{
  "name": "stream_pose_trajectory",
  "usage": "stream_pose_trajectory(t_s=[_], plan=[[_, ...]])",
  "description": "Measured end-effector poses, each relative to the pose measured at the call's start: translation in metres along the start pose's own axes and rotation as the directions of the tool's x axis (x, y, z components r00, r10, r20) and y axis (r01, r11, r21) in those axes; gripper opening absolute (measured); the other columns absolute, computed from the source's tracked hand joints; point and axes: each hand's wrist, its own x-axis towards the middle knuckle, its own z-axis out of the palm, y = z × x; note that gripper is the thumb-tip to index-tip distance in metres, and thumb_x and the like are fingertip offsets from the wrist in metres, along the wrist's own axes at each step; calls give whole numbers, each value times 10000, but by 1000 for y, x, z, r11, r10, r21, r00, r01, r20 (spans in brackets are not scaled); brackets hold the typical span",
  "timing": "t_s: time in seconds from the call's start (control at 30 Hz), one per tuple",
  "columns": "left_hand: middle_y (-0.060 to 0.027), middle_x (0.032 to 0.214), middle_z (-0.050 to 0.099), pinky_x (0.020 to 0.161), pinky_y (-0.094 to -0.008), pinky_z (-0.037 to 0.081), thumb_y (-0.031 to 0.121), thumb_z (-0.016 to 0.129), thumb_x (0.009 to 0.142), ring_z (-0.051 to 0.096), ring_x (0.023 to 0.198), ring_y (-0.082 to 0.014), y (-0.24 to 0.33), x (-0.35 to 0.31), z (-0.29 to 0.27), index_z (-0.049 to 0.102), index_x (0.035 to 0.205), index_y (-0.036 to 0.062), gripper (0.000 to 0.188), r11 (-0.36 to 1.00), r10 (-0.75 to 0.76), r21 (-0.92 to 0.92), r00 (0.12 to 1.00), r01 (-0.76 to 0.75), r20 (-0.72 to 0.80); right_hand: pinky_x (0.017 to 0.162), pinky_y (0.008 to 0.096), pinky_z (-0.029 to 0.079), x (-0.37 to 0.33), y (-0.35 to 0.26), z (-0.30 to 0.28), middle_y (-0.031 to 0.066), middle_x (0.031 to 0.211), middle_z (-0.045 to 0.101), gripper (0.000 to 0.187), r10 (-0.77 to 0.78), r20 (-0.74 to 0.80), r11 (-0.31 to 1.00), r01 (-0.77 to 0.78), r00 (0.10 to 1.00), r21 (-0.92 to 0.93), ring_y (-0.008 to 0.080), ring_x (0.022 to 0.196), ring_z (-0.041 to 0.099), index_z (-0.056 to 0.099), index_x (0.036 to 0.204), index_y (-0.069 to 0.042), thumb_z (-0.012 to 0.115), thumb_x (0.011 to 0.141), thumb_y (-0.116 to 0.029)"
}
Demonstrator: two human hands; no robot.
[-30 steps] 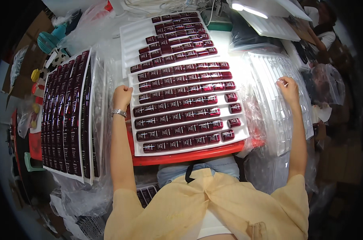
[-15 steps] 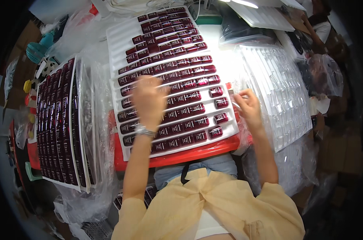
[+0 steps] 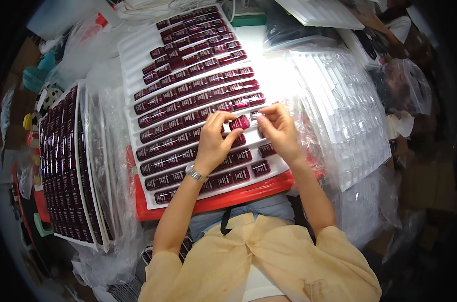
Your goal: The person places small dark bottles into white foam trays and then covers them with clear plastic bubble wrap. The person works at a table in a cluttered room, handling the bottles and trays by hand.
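In front of me a white ribbed tray (image 3: 132,55) holds rows of small glossy dark-red bottle-like pieces with white print. My left hand (image 3: 214,142), with a metal watch on its wrist, pinches one dark-red bottle (image 3: 240,122) between thumb and fingers above the right part of the tray. Close beside it, my right hand (image 3: 280,132) has thumb and forefinger pressed together on a small pale piece (image 3: 255,116) at the bottle's end. Its exact kind is too small to tell. Loose bottles, such as a dark-red bottle (image 3: 260,167), lie in the grooves below my right hand.
A red surface (image 3: 223,200) shows under the tray's near edge. To the right lies a tray of clear pieces (image 3: 346,121). On the left, stacked trays of dark-red pieces (image 3: 62,166) stand tilted, wrapped in plastic film (image 3: 118,166). A person (image 3: 402,27) is at the far right.
My left hand has moved right and now holds a bottle. My right hand has come left to meet it. The view has shifted slightly.
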Motion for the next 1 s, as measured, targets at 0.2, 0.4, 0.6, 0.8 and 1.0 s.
stream_pose_trajectory(t_s=[0.2,0.4,0.6,0.8,1.0], plan=[[-103,894,603,689,-324,473,112,765,735,584,796,-232,-2,-8,2,604,953,20,286,999,-40,1,999,40,-26,647,392,497,-7,-45,-7,180,853,646,427,-178,253,490,309,951,-815,329,753,638,589,1159,-31,653,864,-334],[-38,954,566,826,-354,354,225,789,698,516,929,-215,-9,11,9,645,937,67,320,865,68,497,998,-60,3,844,418,472,33,-76,-143,188,1084,609,423,-320,-70,-156,-125,945,-980,320,988,590,584,1165,14,648,855,-267],[-24,952,571,791,-351,367,236,794,688,518,929,-215,-10,-8,-24,687,1005,66,376,837,29,547,999,-7,-32,785,434,478,49,-46,-187,178,976,634,323,-235,-28,-145,-63,972,-987,332,919,610,603,1123,-9,647,822,-115],[-40,966,608,803,-352,383,133,768,706,528,925,-229,-23,-18,-36,671,976,41,300,908,15,419,998,11,-59,676,255,489,49,-59,-88,105,823,695,292,-195,-120,865,113,973,-488,112,739,632,621,1132,-47,610,843,-7],[-46,1032,611,792,-242,499,-30,677,824,597,906,-95,1,-31,-14,587,1101,-26,291,865,-246,-458,969,206,-28,748,280,514,1,-11,61,98,868,694,162,-238,-133,971,232,962,-59,170,845,663,651,1018,-35,651,857,-45]])
